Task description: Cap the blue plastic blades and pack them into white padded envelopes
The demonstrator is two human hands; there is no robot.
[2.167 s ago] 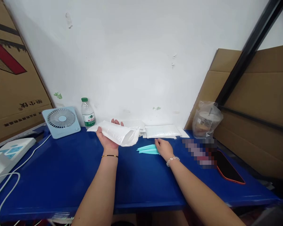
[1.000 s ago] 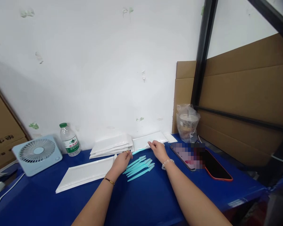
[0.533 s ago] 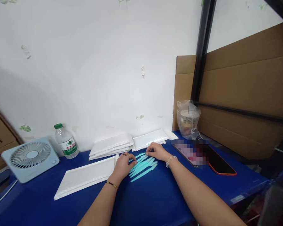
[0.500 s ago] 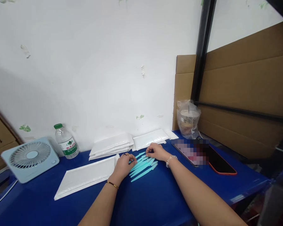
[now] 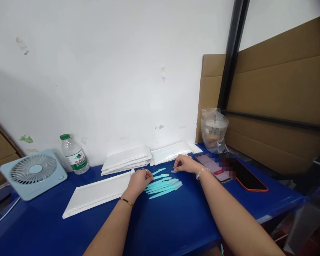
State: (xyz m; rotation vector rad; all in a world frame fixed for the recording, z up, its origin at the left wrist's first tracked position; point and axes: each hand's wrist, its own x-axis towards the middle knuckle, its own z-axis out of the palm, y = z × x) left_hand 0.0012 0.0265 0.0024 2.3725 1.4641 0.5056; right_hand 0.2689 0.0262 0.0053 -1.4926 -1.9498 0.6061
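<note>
Several slim turquoise sticks, which look like eyebrow razors [image 5: 162, 187], lie fanned out side by side on the blue table in front of me. My left hand [image 5: 141, 180] is at their left ends, thumb and forefinger pinched at the end of one of the upper razors [image 5: 159, 171]. Its wrist borders a flat white padded envelope [image 5: 98, 192]. Beyond the razors' right ends, my right hand [image 5: 184, 164] hovers with its fingers pinched together. A small pale bit shows at its fingertips, too small to name.
More white padded envelopes [image 5: 128, 158] lie against the wall. A blue fan [image 5: 34, 174] and a water bottle [image 5: 75, 156] stand at left. Two phones [image 5: 214, 169] [image 5: 249, 177] and a bagged drink cup [image 5: 214, 131] are at right, near a black post [image 5: 230, 60] and cardboard [image 5: 280, 81].
My right hand has moved right, off the razors and towards the phone. The upper razors now lie more spread apart. My left hand has stayed at their left ends.
</note>
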